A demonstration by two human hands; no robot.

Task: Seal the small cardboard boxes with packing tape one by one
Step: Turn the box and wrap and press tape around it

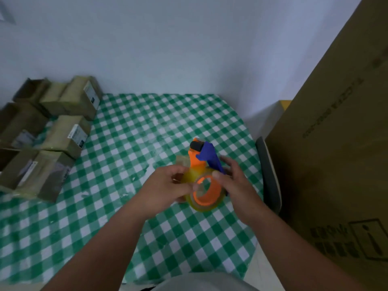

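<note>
Gripping from both sides, the tape dispenser is held by left hand and right hand above the table; small cardboard boxes are clustered at its far-left corner.

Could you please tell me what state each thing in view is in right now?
tape dispenser: lifted above the table, held in both hands.
tape roll: mounted on the dispenser.
left hand: fingers pinching at the roll's edge.
right hand: gripping the dispenser.
small cardboard boxes: grouped at the table's left; at least one open.
large carton: upright on the right.
</note>
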